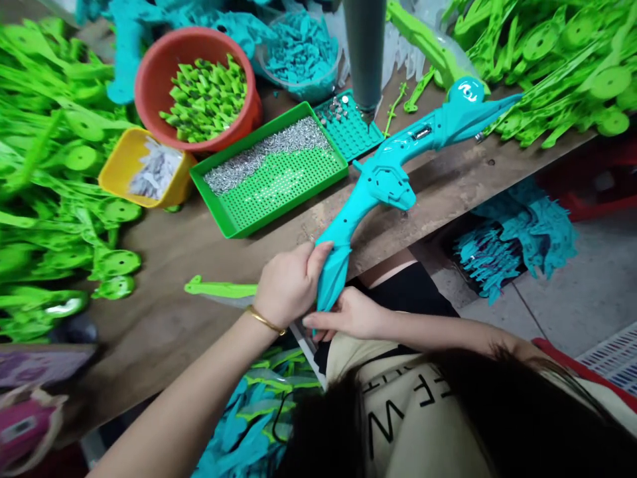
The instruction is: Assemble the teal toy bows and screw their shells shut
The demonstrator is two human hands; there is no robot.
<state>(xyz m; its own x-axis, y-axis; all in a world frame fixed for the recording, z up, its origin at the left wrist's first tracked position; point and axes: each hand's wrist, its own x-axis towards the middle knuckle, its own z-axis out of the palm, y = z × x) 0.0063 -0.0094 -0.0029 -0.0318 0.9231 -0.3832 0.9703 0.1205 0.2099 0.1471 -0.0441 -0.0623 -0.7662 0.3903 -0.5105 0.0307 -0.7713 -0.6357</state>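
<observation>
A turquoise plastic toy bow lies slantwise over the bench's front edge, its near end toward my body. My left hand is closed around that near end, thumb on top. At the lower tip, my right hand is closed with its fingers curled against the bow; some fingertips are hidden beneath it. A green-and-clear arm piece sticks out to the left from behind my left hand. At the bow's far end another green arm meets a round turquoise cap.
On the bench stand a green tray of small metal screws, a turquoise tray, a red bowl and a yellow tub. Green part piles flank them. A grey post rises behind the bow.
</observation>
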